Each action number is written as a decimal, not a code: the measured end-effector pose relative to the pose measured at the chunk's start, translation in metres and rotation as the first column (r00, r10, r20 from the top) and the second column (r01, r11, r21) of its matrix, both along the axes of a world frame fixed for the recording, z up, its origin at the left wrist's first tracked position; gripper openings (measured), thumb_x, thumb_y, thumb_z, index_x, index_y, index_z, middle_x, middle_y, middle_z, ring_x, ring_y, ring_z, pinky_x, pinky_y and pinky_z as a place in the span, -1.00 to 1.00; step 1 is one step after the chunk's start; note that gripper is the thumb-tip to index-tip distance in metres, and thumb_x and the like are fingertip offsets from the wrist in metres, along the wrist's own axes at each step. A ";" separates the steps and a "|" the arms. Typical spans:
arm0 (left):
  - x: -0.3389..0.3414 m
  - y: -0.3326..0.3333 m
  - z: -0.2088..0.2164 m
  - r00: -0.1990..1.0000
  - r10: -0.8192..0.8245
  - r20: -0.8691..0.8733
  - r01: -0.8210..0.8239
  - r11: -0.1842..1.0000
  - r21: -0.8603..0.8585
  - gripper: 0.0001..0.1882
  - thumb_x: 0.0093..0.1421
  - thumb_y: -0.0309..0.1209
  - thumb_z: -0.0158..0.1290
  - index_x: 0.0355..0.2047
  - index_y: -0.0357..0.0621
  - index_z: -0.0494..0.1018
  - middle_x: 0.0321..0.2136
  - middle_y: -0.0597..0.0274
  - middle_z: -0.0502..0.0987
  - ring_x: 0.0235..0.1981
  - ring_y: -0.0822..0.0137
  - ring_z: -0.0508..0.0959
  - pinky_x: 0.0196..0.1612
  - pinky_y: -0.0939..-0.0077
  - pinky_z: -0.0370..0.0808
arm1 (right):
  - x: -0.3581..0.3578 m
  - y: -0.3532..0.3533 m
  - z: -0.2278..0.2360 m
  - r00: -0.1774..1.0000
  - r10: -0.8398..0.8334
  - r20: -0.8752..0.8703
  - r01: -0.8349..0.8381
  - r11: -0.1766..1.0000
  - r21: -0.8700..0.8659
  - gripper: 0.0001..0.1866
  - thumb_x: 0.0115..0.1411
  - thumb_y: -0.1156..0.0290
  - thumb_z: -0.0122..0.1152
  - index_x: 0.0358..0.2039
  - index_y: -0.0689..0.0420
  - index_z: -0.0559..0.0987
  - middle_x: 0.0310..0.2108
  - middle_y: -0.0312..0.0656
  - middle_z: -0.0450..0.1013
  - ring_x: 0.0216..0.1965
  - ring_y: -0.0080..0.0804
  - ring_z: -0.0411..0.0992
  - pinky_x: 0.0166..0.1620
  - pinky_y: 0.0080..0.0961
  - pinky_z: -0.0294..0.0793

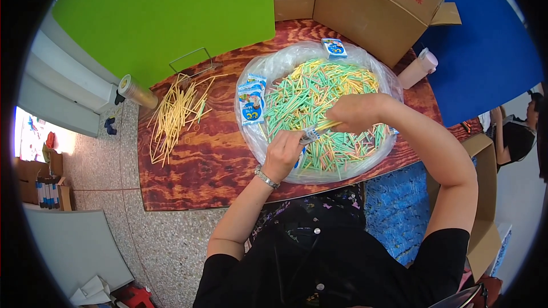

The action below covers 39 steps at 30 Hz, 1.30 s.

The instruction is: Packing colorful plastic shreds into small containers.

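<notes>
A wide clear plastic bag (256,142), its rim spread round, holds a heap of short pastel sticks (302,88) in green, yellow and pink. Over its near side, my left hand (281,155) is closed on a small blue-and-white packet (310,134). My right hand (357,112) reaches in from the right, fingers pinched on several short sticks whose ends point at the packet's mouth. Part of that grip is hidden. Flat printed packets (251,105) lie on the bag's left rim, and another packet (334,48) rests at its far rim.
Long yellow sticks (180,114) lie loose at the table's left, by a wire stand (191,60) and a clear cylindrical tub (137,92). Cardboard boxes (371,14) stand behind the bag. A pale pink bottle (419,68) is at the right. Another person (514,131) sits at far right.
</notes>
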<state>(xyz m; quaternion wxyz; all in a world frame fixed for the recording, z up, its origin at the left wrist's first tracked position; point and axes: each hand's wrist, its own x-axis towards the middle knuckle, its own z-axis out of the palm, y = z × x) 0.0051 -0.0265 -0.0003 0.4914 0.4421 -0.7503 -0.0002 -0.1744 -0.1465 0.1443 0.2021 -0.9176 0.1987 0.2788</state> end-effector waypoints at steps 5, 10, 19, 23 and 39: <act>0.000 0.005 0.000 0.998 0.027 0.052 -0.031 0.997 0.075 -0.70 -0.04 -0.61 0.15 -0.24 -0.31 0.44 -0.42 0.08 0.51 -0.40 0.11 0.51 -0.33 0.32 0.48 | 0.010 0.013 0.001 0.996 0.013 -0.093 -0.027 0.988 -0.153 -0.79 0.14 0.45 0.02 -0.43 0.26 0.61 -0.45 0.05 0.55 -0.34 -0.09 0.55 -0.26 -0.21 0.51; -0.002 0.003 -0.005 0.997 0.026 0.076 -0.030 0.998 0.054 -0.65 -0.05 -0.62 0.14 -0.18 -0.32 0.44 -0.42 0.09 0.51 -0.39 0.13 0.51 -0.32 0.33 0.48 | 0.016 0.028 0.017 0.997 -0.013 -0.081 -0.006 0.975 -0.220 -0.79 0.13 0.53 0.00 -0.43 0.25 0.63 -0.38 0.05 0.56 -0.30 -0.05 0.56 -0.22 -0.21 0.53; 0.007 -0.005 0.001 0.992 -0.007 -0.125 0.008 1.000 0.004 -0.67 -0.08 -0.50 0.33 -0.33 -0.27 0.45 -0.55 0.13 0.45 -0.55 0.20 0.47 -0.54 0.41 0.38 | 0.017 0.020 0.017 0.911 -0.066 0.408 0.122 0.986 -0.113 -0.23 -0.05 0.43 0.42 0.17 0.23 0.25 -0.15 0.08 0.42 0.01 0.08 0.37 0.01 -0.20 0.43; 0.015 -0.002 0.004 0.974 0.005 -0.225 0.035 0.985 0.172 -0.65 -0.08 -0.46 0.35 -0.33 -0.28 0.45 -0.53 0.10 0.48 -0.52 0.19 0.50 -0.49 0.42 0.41 | 0.023 0.017 -0.024 0.770 -0.093 0.632 0.110 0.994 0.013 -0.35 0.04 0.43 0.31 0.15 0.20 0.29 -0.18 0.11 0.47 -0.12 0.04 0.47 -0.07 -0.16 0.48; 0.108 0.002 -0.028 0.958 0.251 -0.136 -0.179 0.899 0.399 -0.82 0.24 -0.46 0.03 -0.21 -0.25 0.55 -0.34 0.13 0.55 -0.33 0.27 0.52 -0.26 0.45 0.43 | 0.086 0.021 -0.120 0.466 -0.218 0.858 0.407 0.914 0.012 -0.70 0.13 0.38 0.22 -0.10 0.05 0.45 -0.39 0.01 0.53 -0.46 -0.11 0.54 -0.44 -0.20 0.51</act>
